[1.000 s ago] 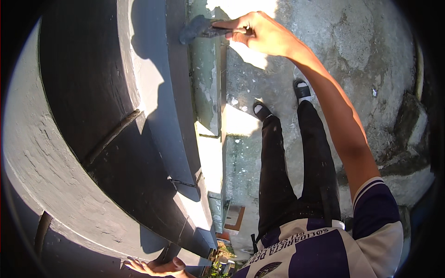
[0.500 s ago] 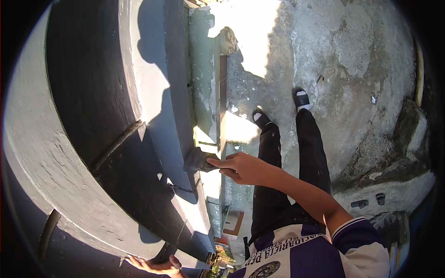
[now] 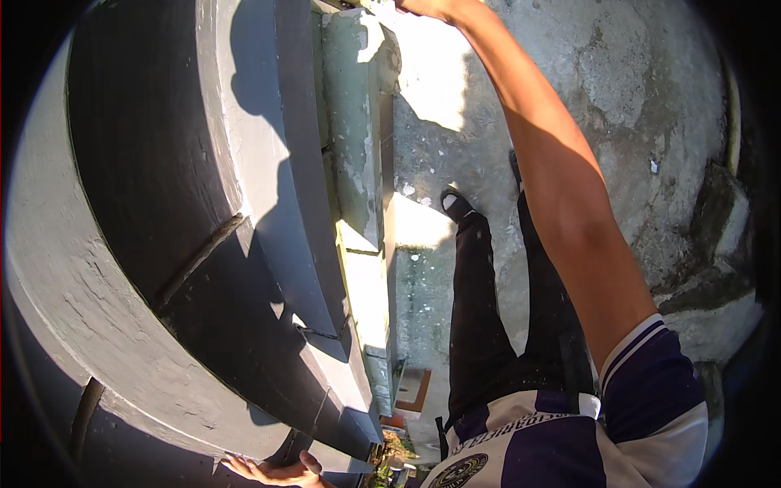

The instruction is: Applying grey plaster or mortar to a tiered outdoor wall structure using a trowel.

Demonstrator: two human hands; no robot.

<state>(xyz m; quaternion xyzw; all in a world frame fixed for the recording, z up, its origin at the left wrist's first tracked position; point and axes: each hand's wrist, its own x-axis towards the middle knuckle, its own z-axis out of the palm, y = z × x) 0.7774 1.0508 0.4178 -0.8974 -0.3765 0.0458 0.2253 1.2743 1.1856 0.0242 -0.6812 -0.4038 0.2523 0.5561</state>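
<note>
My right arm stretches up to the top edge, where my right hand (image 3: 427,8) is partly cut off, fingers bent round something I cannot make out, near the end of the pale green flaking ledge (image 3: 350,130). My left hand (image 3: 277,470) lies at the bottom against the light grey curved beam (image 3: 138,317), its fingers stretched out and apart. Between them run a dark recessed panel (image 3: 142,138) with short crossbars and a grey-painted strip (image 3: 297,236) in patchy sun and shadow.
My legs and sandalled feet (image 3: 460,203) stand on a stained, sunlit concrete floor (image 3: 610,73) beside the ledge. A rough raised concrete edge (image 3: 724,228) lies at the right. A small brown rectangular object (image 3: 419,390) and some greenery (image 3: 399,443) show at the bottom.
My right hand, holding a dark tool, came down along the ledge half a second ago and is now back up at the top edge. My left hand stays in place.
</note>
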